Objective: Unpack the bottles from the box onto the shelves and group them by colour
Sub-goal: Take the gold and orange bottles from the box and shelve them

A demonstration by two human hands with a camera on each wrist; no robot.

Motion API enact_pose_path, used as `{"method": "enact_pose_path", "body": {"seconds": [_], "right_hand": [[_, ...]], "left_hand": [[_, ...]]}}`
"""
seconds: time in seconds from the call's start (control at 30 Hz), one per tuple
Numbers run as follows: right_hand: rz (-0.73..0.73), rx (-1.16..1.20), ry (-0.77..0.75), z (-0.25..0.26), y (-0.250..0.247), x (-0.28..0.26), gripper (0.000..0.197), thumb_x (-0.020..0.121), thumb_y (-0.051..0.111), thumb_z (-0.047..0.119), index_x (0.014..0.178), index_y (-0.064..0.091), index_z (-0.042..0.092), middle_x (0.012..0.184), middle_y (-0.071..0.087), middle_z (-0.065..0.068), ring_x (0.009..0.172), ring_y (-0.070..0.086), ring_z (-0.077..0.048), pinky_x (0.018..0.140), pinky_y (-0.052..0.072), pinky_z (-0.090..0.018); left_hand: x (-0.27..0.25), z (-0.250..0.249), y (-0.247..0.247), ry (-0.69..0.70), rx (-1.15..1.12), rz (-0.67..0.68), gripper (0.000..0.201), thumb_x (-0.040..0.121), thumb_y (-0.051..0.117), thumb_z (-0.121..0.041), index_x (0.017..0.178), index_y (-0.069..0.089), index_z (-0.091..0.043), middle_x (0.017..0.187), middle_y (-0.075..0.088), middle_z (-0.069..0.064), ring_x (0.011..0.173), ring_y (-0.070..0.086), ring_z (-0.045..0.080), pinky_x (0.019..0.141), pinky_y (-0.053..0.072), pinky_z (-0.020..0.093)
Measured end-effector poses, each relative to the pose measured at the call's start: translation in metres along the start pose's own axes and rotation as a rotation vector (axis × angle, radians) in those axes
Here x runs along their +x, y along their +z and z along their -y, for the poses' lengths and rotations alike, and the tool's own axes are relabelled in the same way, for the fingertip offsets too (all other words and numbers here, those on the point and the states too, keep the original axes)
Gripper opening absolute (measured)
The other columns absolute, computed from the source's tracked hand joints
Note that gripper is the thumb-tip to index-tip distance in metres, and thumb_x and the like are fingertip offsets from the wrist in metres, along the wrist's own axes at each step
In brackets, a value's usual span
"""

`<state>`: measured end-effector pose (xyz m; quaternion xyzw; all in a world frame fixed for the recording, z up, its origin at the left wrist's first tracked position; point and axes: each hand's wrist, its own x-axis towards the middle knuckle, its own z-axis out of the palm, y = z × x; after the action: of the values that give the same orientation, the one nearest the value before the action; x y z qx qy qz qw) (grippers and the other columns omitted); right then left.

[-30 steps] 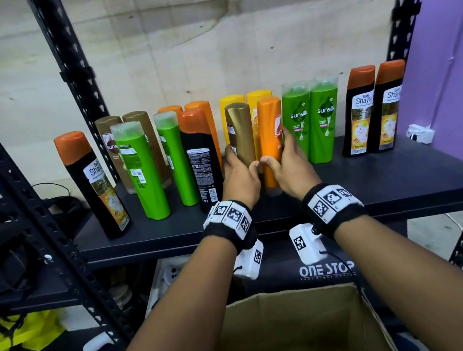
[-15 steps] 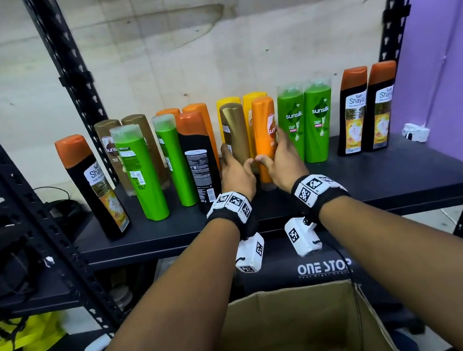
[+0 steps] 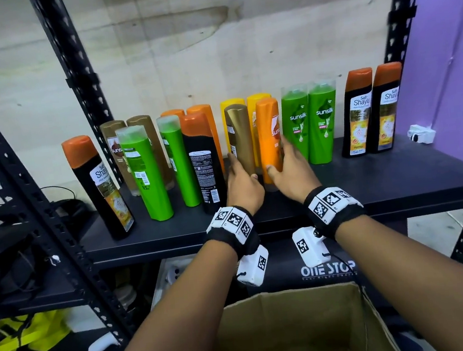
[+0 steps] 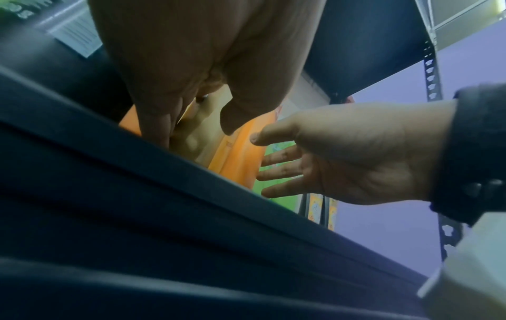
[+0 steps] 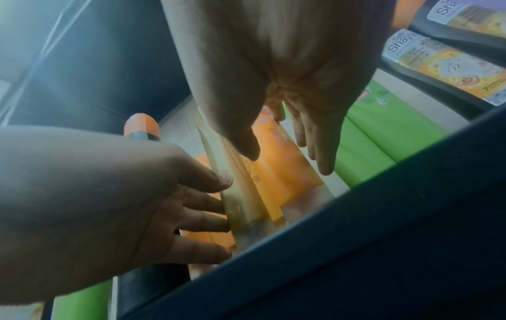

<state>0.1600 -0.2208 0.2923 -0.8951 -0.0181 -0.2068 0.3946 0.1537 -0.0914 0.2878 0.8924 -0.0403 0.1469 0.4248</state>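
The left hand (image 3: 243,184) is around the lower part of the gold bottle (image 3: 240,138), thumb in front and fingers behind it. The right hand (image 3: 290,173) is spread, fingers straight, touching the orange bottle (image 3: 269,139) just beside. Both bottles stand upright on the dark shelf (image 3: 370,185), in front of two yellow bottles (image 3: 232,106). Two green bottles (image 3: 309,126) stand close at the right side. The cardboard box (image 3: 294,332) is below.
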Motion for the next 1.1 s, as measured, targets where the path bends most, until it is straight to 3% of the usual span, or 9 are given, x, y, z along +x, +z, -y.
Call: {"method": "enact_pose_path", "body": {"seconds": [0.1, 0.2, 0.27, 0.37, 0.53, 0.63, 0.77, 0.93, 1.1], "right_hand": [[-0.002, -0.013, -0.030, 0.001, -0.004, -0.009, 0.081, 0.099, 0.062, 0.032, 0.162, 0.011, 0.025, 0.159, 0.032, -0.009, 0.142, 0.041, -0.032, 0.113, 0.038, -0.049], [-0.010, -0.062, -0.104, 0.002, -0.011, -0.024, 0.064, 0.100, 0.059, 0.033, 0.156, 0.029, 0.023, 0.151, 0.038, -0.006, 0.134, 0.048, -0.028, 0.109, 0.044, -0.047], [-0.011, -0.104, -0.165, 0.002, -0.017, -0.034, 0.048, 0.100, 0.057, 0.033, 0.145, 0.044, 0.020, 0.140, 0.047, -0.004, 0.126, 0.053, -0.023, 0.107, 0.048, -0.046], [0.042, -0.120, -0.273, 0.001, -0.026, -0.051, 0.029, 0.100, 0.057, 0.027, 0.127, 0.058, 0.018, 0.121, 0.056, 0.000, 0.107, 0.057, -0.011, 0.098, 0.051, -0.038], [0.160, -0.235, -0.416, 0.000, -0.034, -0.081, 0.014, 0.097, 0.056, 0.021, 0.105, 0.067, 0.018, 0.099, 0.053, 0.010, 0.095, 0.057, -0.015, 0.081, 0.046, -0.032], [0.237, -0.244, -0.400, -0.010, -0.029, -0.102, 0.014, 0.098, 0.054, 0.021, 0.099, 0.068, 0.019, 0.095, 0.057, 0.007, 0.091, 0.058, -0.016, 0.081, 0.049, -0.037], [0.370, -0.253, -0.300, -0.032, -0.007, -0.128, 0.017, 0.099, 0.050, 0.027, 0.101, 0.066, 0.023, 0.100, 0.059, 0.007, 0.092, 0.059, -0.016, 0.083, 0.051, -0.041], [0.554, -0.260, -0.195, -0.063, 0.033, -0.157, 0.016, 0.100, 0.047, 0.030, 0.095, 0.062, 0.028, 0.098, 0.059, 0.010, 0.089, 0.058, -0.012, 0.084, 0.052, -0.039], [0.784, -0.337, -0.049, -0.095, 0.068, -0.186, 0.024, 0.098, 0.047, 0.027, 0.092, 0.069, 0.020, 0.100, 0.070, -0.001, 0.090, 0.064, -0.020, 0.087, 0.053, -0.038]], "left_hand": [[-0.010, -0.001, -0.005, 0.050, 0.002, 0.015, 0.074, 0.105, 0.047, -0.017, 0.162, 0.000, -0.009, 0.167, 0.016, 0.016, 0.153, 0.019, 0.032, 0.123, 0.020, 0.037], [-0.027, 0.001, -0.010, 0.102, 0.013, -0.006, 0.062, 0.105, 0.048, -0.018, 0.160, 0.021, -0.009, 0.160, 0.032, 0.013, 0.147, 0.032, 0.028, 0.119, 0.026, 0.033], [-0.039, 0.004, -0.013, 0.130, 0.033, -0.037, 0.048, 0.103, 0.051, -0.021, 0.150, 0.042, -0.010, 0.146, 0.047, 0.012, 0.134, 0.048, 0.028, 0.114, 0.037, 0.036], [-0.060, 0.008, -0.017, 0.182, 0.094, -0.077, 0.024, 0.101, 0.053, -0.026, 0.120, 0.064, -0.016, 0.115, 0.065, 0.007, 0.102, 0.065, 0.028, 0.091, 0.052, 0.044], [-0.096, 0.015, -0.020, 0.227, 0.208, -0.095, 0.015, 0.099, 0.050, -0.037, 0.101, 0.062, -0.027, 0.098, 0.070, -0.004, 0.089, 0.066, 0.024, 0.069, 0.051, 0.037], [-0.114, 0.030, -0.017, 0.206, 0.304, -0.050, 0.016, 0.097, 0.049, -0.039, 0.098, 0.061, -0.029, 0.091, 0.070, -0.006, 0.085, 0.066, 0.025, 0.061, 0.043, 0.034], [-0.131, 0.063, -0.009, 0.153, 0.274, 0.052, 0.017, 0.097, 0.051, -0.037, 0.102, 0.065, -0.029, 0.092, 0.070, -0.007, 0.084, 0.066, 0.019, 0.068, 0.052, 0.035], [-0.149, 0.120, 0.019, -0.076, 0.419, 0.315, 0.022, 0.097, 0.051, -0.034, 0.104, 0.069, -0.022, 0.099, 0.071, 0.004, 0.090, 0.068, 0.025, 0.083, 0.058, 0.041], [-0.171, 0.177, 0.044, -0.162, 0.842, 0.607, 0.045, 0.102, 0.040, -0.039, 0.132, 0.059, -0.011, 0.135, 0.061, 0.015, 0.122, 0.060, 0.033, 0.098, 0.048, 0.045]]}}
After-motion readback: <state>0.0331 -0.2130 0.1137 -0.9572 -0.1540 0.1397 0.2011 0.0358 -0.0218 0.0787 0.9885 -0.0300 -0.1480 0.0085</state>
